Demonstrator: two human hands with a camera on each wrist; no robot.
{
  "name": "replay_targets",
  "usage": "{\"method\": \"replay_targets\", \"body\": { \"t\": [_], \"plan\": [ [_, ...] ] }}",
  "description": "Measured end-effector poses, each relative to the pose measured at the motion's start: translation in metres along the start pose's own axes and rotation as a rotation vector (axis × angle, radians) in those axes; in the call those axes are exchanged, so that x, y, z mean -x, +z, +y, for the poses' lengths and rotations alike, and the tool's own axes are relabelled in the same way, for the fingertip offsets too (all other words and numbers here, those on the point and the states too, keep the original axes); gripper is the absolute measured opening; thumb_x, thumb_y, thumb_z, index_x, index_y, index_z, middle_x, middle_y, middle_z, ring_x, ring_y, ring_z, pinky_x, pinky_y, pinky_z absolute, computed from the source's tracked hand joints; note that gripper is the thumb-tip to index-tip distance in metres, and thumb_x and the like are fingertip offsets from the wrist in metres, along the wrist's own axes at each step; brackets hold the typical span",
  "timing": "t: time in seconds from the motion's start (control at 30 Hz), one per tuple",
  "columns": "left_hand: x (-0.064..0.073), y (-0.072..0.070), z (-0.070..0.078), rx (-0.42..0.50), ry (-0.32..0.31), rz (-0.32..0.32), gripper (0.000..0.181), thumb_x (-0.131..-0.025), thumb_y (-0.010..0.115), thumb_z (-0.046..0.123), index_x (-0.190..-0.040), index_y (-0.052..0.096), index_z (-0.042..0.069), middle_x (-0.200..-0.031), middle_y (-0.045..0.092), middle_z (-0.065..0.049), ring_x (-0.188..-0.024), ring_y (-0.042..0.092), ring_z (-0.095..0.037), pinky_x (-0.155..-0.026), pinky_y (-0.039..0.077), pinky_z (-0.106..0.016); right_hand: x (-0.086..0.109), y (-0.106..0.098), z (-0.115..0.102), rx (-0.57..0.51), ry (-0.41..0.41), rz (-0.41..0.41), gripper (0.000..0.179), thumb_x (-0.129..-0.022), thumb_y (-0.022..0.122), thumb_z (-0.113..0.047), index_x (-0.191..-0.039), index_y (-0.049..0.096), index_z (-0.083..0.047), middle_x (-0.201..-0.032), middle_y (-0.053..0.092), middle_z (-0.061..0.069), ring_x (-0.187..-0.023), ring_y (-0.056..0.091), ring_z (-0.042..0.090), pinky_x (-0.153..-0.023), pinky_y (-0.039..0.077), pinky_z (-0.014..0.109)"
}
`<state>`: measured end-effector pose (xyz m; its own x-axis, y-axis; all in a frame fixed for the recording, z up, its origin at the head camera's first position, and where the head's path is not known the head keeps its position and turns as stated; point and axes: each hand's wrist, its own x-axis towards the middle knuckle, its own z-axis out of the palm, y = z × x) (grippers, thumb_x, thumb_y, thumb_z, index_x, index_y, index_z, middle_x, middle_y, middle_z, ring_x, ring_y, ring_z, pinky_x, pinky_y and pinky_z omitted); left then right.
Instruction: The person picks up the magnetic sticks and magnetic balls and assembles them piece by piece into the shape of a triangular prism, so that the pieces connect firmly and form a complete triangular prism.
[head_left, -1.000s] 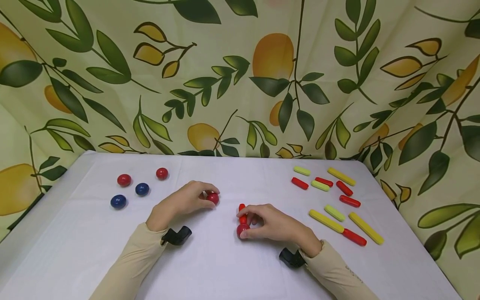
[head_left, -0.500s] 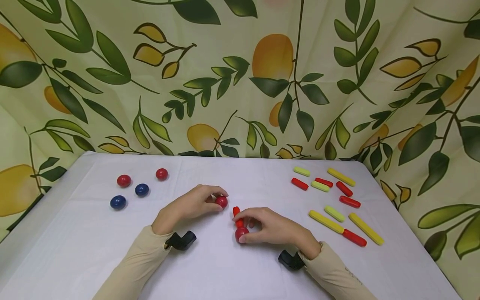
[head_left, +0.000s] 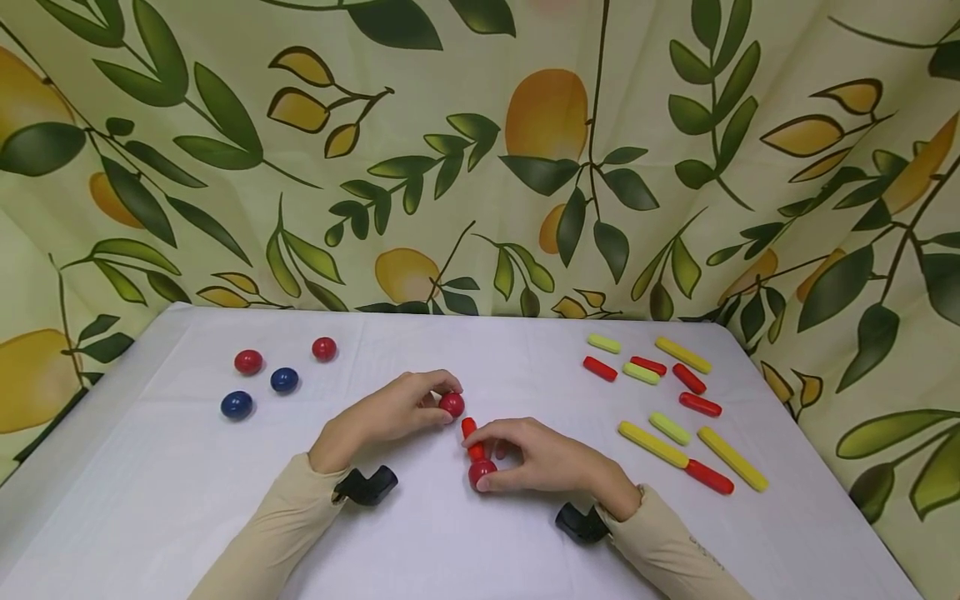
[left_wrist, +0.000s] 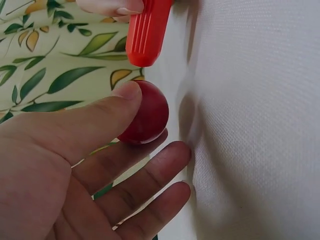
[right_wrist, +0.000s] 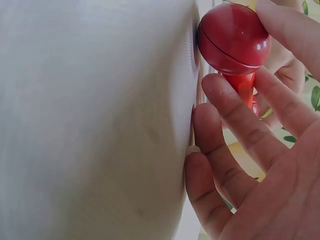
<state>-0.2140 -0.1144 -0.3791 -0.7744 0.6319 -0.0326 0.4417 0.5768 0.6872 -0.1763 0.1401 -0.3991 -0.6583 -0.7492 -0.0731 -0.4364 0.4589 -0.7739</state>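
Near the middle of the table my left hand (head_left: 397, 412) pinches a glossy red ball (left_wrist: 150, 115) between thumb and fingers. My right hand (head_left: 551, 457), just to the right, holds a second red ball (right_wrist: 234, 37) with a ridged red stick (left_wrist: 150, 30) joined to it. The right thumb lies on this ball, and a fingertip touches the stick. In the left wrist view the stick's free end points at the left hand's ball, with a small gap between them. The right hand's ball appears to rest on the cloth.
At the left lie two more red balls (head_left: 248, 362) and two blue balls (head_left: 237, 405). Spread over the right side are several short red sticks (head_left: 700, 403), light green sticks (head_left: 669, 427) and longer yellow sticks (head_left: 732, 457). A leaf-patterned curtain (head_left: 450, 167) stands behind the white tablecloth (head_left: 150, 500).
My left hand has moved right and slightly nearer with its ball, closing on the stick. The right hand has brought its ball and stick slightly nearer and left, the stick tilting further left.
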Motion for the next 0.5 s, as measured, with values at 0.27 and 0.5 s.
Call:
{"method": "replay_targets", "body": {
  "t": [0.27,0.5],
  "plan": [
    [-0.001,0.0031,-0.0015,0.034,0.029,-0.005,0.036,-0.096,0.064,0.013,-0.13,0.058,0.004,-0.112,0.069,-0.008,-0.089,0.064,-0.012,-0.087,0.051,-0.029,-0.0002,0.0015,0.0002,0.004,-0.022,0.005,0.042,-0.087,0.076,-0.036,-0.124,0.065,-0.023,-0.106,0.062,-0.013,-0.098,0.054,0.011,-0.087,0.047,0.023],
    [-0.0023,0.0076,0.0016,0.043,0.062,-0.042,0.037,-0.098,0.06,0.014,-0.134,0.057,0.005,-0.116,0.067,-0.007,-0.09,0.062,-0.014,-0.087,0.049,-0.026,-0.0006,0.0018,0.0006,0.003,-0.019,0.008,0.041,-0.086,0.077,-0.036,-0.124,0.064,-0.023,-0.106,0.062,-0.013,-0.097,0.055,0.01,-0.086,0.048,0.023]
  ]
}}
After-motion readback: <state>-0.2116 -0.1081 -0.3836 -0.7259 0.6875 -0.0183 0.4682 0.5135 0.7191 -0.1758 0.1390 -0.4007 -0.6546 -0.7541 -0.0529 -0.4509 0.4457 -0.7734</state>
